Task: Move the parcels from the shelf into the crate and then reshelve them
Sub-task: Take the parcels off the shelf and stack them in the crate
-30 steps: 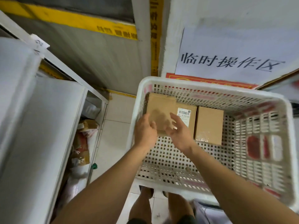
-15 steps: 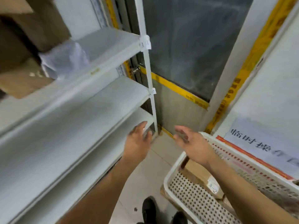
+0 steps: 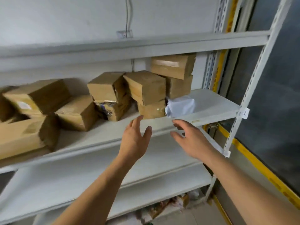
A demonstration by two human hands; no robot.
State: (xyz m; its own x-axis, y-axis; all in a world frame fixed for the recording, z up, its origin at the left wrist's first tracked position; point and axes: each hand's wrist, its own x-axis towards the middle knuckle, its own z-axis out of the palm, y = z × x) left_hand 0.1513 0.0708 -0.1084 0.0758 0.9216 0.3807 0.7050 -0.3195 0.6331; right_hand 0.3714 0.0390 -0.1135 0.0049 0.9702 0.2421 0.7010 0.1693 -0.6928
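Several brown cardboard parcels sit on the white shelf [image 3: 209, 103], some stacked. A square parcel [image 3: 146, 86] tilts on top of a lower parcel [image 3: 151, 109] near the shelf's front edge. A white plastic-wrapped parcel [image 3: 180, 106] lies just right of them. My left hand [image 3: 135, 140] is raised just below the lower parcel, fingers straight, holding nothing. My right hand [image 3: 190, 140] reaches up under the shelf edge below the white parcel, fingers loosely spread and empty. The crate is out of view.
More parcels [image 3: 76, 112] fill the shelf's left side. A lower shelf board [image 3: 73, 181] lies beneath my arms, with packets [image 3: 164, 207] on the floor level. A perforated white upright [image 3: 238, 114] and a yellow-striped dark door [image 3: 266, 111] stand at the right.
My view has swung from the crate up to the parcel shelf. Both hands left the box in the crate and rose empty toward the shelf's front edge.
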